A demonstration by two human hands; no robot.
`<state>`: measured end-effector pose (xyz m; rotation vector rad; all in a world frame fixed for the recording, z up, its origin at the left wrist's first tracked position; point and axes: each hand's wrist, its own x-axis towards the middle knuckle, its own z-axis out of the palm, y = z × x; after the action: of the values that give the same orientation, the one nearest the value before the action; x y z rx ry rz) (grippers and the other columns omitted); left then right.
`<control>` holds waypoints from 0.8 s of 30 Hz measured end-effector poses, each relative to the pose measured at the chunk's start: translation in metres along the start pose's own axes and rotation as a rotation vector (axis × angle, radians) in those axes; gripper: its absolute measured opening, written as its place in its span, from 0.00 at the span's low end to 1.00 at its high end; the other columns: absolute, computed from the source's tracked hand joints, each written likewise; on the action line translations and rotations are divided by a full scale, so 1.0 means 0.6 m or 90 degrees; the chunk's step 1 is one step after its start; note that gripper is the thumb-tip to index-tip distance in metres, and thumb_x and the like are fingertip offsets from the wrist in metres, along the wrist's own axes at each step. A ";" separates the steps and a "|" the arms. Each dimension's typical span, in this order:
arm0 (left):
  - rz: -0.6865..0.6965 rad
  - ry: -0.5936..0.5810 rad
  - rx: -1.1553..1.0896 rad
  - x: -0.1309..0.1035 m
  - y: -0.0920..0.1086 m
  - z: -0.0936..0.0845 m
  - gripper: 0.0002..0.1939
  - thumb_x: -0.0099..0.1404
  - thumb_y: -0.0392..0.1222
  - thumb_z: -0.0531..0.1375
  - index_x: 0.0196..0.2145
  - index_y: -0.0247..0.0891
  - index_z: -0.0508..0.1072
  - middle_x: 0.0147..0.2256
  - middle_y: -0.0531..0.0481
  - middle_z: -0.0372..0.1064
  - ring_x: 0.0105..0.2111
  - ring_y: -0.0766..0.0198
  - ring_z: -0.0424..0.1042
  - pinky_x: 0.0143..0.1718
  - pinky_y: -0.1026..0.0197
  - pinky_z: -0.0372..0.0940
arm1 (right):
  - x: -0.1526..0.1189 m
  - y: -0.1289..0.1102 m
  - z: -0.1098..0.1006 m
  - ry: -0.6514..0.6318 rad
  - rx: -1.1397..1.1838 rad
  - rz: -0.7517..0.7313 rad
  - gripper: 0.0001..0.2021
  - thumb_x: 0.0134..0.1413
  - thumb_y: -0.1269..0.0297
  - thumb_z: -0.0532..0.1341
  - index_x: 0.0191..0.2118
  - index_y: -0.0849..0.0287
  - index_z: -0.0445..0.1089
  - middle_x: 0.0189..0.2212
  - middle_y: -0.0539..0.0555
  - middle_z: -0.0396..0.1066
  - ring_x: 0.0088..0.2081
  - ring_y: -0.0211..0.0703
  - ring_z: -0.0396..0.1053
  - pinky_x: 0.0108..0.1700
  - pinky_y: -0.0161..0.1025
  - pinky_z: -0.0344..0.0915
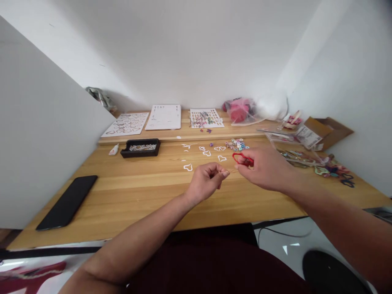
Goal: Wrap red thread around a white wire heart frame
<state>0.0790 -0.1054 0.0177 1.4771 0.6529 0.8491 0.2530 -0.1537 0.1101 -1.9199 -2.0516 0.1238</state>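
Over the middle of the wooden table, my left hand [208, 179] is closed in a pinch on one end of a thin wire or thread [232, 172]. My right hand [260, 165] is closed to the right of it, gripping a red looped piece [239, 156], possibly red-handled scissors or a wrapped wire shape. The thin strand runs between the fingertips of both hands. White outline cutouts [222, 158] lie on the table just beyond my hands. Colourful small beads [237, 144] are heaped behind my right hand. A small purple bead [211, 144] sits near the cutouts.
On the table [122, 196] are a black phone [67, 201], a black tray [158, 148] of small beads, and a white glue bottle [114, 150]. Patterned sheets [163, 117] and a pink-filled bag [240, 112] are at the back. A cardboard box [329, 132] and craft pieces are at right.
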 end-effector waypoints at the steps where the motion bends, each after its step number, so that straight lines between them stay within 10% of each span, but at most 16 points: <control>1: -0.001 0.008 -0.013 -0.003 0.000 0.006 0.16 0.61 0.53 0.63 0.29 0.35 0.71 0.17 0.57 0.62 0.16 0.73 0.59 0.20 0.69 0.54 | -0.006 0.003 0.000 0.008 0.032 0.023 0.12 0.47 0.65 0.61 0.20 0.56 0.58 0.16 0.47 0.60 0.20 0.36 0.52 0.26 0.40 0.47; 24: -0.004 0.144 -0.182 -0.047 0.001 0.046 0.18 0.53 0.54 0.69 0.31 0.35 0.76 0.19 0.58 0.63 0.16 0.77 0.51 0.18 0.69 0.48 | -0.067 0.005 0.048 0.093 0.676 0.134 0.17 0.48 0.56 0.68 0.23 0.57 0.60 0.20 0.45 0.55 0.22 0.33 0.50 0.25 0.36 0.48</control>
<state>0.0854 -0.1441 0.0152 1.1309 0.6709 1.0668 0.2491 -0.1882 0.0749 -1.3571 -1.2301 0.8858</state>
